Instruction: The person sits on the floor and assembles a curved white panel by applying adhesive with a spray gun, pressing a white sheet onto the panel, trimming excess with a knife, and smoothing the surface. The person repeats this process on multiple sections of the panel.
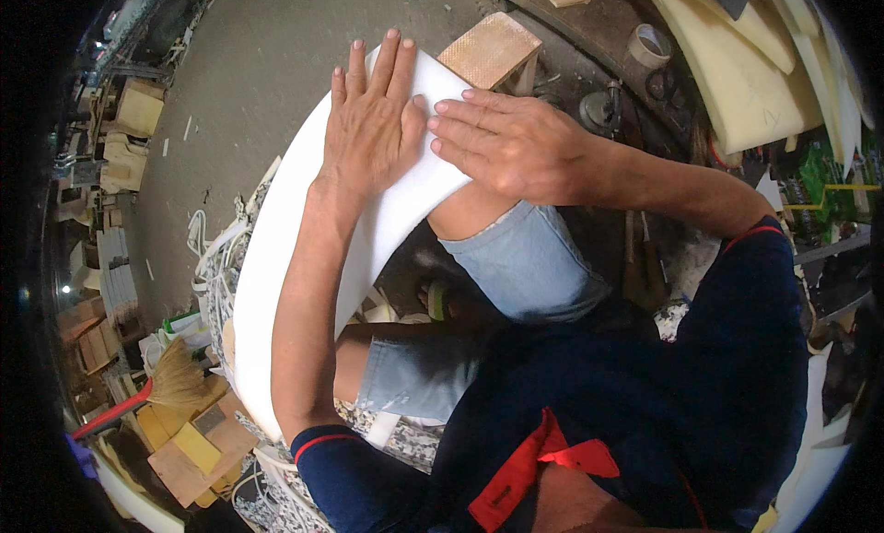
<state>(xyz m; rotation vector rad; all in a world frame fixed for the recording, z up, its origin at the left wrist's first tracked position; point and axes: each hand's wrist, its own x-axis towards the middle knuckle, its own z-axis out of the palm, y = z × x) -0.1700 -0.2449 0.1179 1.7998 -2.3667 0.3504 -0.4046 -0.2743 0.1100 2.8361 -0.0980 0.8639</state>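
Grey floor (239, 100) takes the upper left; scrap piles line the left rim, too many pieces to count. One broom (180, 376), red handle, lower left. Upper right: one tape roll (650, 46), one pair of dark scissors (660, 84) just below it, plus several pale yellow foam sheets (750, 82), overlapped, exact count unclear. One stool-like block (493, 48) with a patterned tan top, upper centre, just beside the white piece's top end.

One white sheet (276, 257), curved: runs from top centre down to lower left, passing under both hands. Two legs in light denim shorts (525, 261), centre.

Two hands, both on the sheet. Left hand (368, 141): open, laid flat, four fingers extended toward the top of frame, slight gaps between some, thumb out to the right. Gripping nothing. Right hand (506, 146): back up, four fingers nearly straight, pointing left, tips on the sheet near the left thumb. Its thumb is hidden, so can't tell if it pinches the edge.

Arms: left forearm is near vertical, coming up from lower left over the sheet. Right forearm enters from the right, elbow bent, sloping up toward centre.
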